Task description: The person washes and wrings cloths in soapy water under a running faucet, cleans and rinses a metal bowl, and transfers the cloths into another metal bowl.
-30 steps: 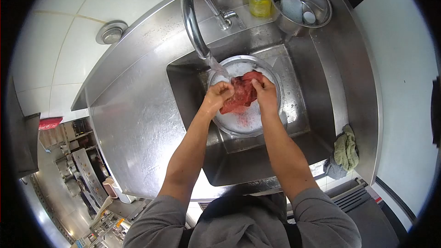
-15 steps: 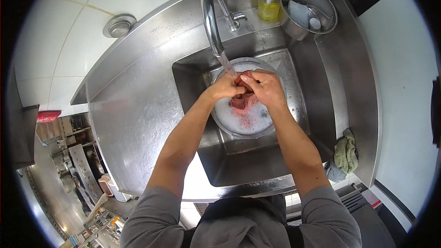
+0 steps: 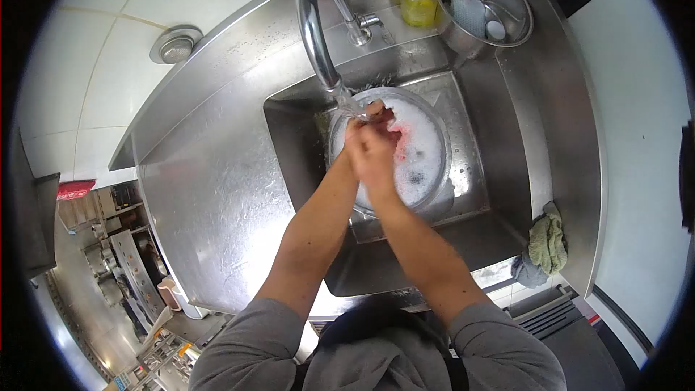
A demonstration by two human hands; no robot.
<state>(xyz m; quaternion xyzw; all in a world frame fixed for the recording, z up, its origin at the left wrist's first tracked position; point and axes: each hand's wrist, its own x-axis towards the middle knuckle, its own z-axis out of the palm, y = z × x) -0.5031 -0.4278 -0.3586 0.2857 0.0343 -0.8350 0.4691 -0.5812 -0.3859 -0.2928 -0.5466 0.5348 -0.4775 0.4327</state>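
Observation:
Both hands are together under the running water of the curved faucet (image 3: 313, 22), above a round metal bowl (image 3: 443, 152) of white suds in the sink. My left hand (image 3: 355, 132) is closed on a wet red cloth (image 3: 386, 117), mostly hidden by the fingers. Lying across it, my right hand (image 3: 374, 150) is closed too and pressed against the bunched cloth; its fingers are slightly blurred. Reddish foam (image 3: 402, 141) floats beside the hands.
A yellow soap bottle (image 3: 418, 4) and a metal bowl (image 3: 526, 29) holding a sponge stand behind the sink (image 3: 427, 261). A green cloth (image 3: 546, 240) and a grey one (image 3: 527, 272) hang over the front right edge.
The red cloth, earlier spread between both hands, is now bunched up. My right hand has moved left across my left hand, and both are closer to the water stream.

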